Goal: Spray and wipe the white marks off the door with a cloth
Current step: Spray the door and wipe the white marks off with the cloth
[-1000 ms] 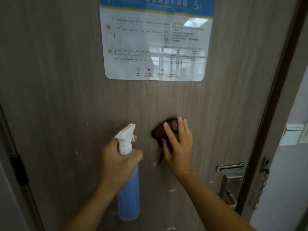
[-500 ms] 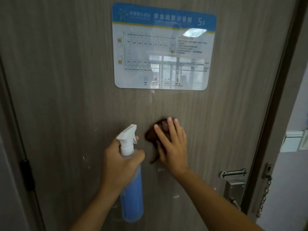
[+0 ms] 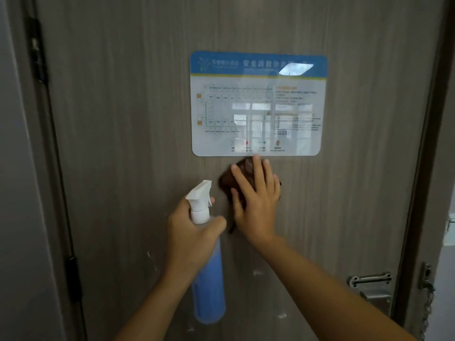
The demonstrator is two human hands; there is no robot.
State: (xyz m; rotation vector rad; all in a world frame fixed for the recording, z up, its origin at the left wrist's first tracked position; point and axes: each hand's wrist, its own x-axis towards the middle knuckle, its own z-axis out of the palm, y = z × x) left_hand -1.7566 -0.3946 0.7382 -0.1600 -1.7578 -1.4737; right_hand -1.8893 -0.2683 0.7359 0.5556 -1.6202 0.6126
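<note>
A grey-brown wood-grain door (image 3: pixel 128 124) fills the view. My right hand (image 3: pixel 256 205) presses a dark brown cloth (image 3: pixel 227 182) flat against it, fingertips touching the lower edge of a blue-and-white floor-plan sign (image 3: pixel 258 104). My left hand (image 3: pixel 192 235) grips the neck of a spray bottle (image 3: pixel 209 291) of blue liquid with a white trigger head, held upright just left of the cloth. White marks (image 3: pixel 257 272) dot the lower door, below both hands and at the left (image 3: pixel 149 254).
A metal latch plate and handle (image 3: pixel 371 289) sit at the door's lower right, with a security chain (image 3: pixel 428 299) on the frame beside them. Dark hinges (image 3: pixel 72 279) run along the left edge.
My right hand has slid the cloth up the door to just under the sign. The view has tilted down and right relative to the sign, so the whole sign shows. The bottle stays in my left hand.
</note>
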